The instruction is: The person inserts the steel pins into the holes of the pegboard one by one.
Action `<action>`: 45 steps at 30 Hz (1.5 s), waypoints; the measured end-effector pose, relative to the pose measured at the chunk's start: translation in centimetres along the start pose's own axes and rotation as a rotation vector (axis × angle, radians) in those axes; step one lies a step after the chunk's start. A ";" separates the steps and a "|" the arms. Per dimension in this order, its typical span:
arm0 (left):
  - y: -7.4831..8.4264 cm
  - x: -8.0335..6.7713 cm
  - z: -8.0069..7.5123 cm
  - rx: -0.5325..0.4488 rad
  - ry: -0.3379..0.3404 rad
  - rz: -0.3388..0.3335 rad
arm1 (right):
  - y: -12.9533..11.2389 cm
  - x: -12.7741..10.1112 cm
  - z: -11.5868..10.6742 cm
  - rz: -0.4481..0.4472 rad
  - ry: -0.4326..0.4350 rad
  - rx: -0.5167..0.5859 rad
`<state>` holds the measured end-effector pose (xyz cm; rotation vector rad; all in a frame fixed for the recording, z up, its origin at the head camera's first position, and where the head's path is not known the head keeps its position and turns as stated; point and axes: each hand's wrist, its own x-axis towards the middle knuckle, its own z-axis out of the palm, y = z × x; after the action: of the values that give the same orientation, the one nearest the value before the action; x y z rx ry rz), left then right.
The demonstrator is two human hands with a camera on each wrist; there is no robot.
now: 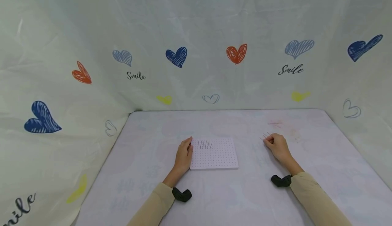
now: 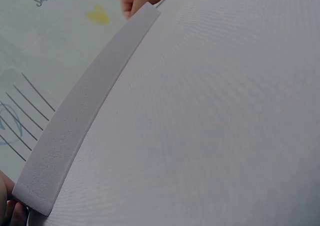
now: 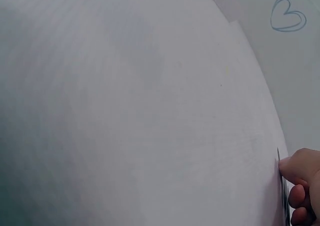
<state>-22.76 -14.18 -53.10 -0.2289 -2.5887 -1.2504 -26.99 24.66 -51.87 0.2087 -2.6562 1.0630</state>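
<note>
A white perforated foam board [image 1: 214, 156] lies flat on the table, with several thin metal pins [image 1: 204, 145] standing in its far row. My left hand [image 1: 185, 152] rests with straight fingers against the board's left edge. In the left wrist view that edge is a thick strip [image 2: 75, 131], with a fingertip [image 2: 7, 206] at its near corner. My right hand [image 1: 275, 143] lies on the table right of the board, its fingers curled. The fingertips [image 3: 300, 178] pinch a thin pin [image 3: 283, 188]. Several loose pins [image 1: 265, 135] lie just beyond the knuckles.
The pale table [image 1: 147, 144] is enclosed at the back and both sides by a curtain printed with hearts [image 1: 176, 56]. A faint reddish smudge [image 1: 284, 125] marks the table behind my right hand. Black camera mounts sit on both wrists.
</note>
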 end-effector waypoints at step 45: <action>0.1 0.1 0.0 -0.014 -0.015 -0.033 | -0.9 -0.2 -0.2 -0.073 -0.022 -0.050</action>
<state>-22.89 -14.13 -53.02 -0.1994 -2.6081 -1.2829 -26.54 24.18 -51.16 0.3057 -2.6689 0.9765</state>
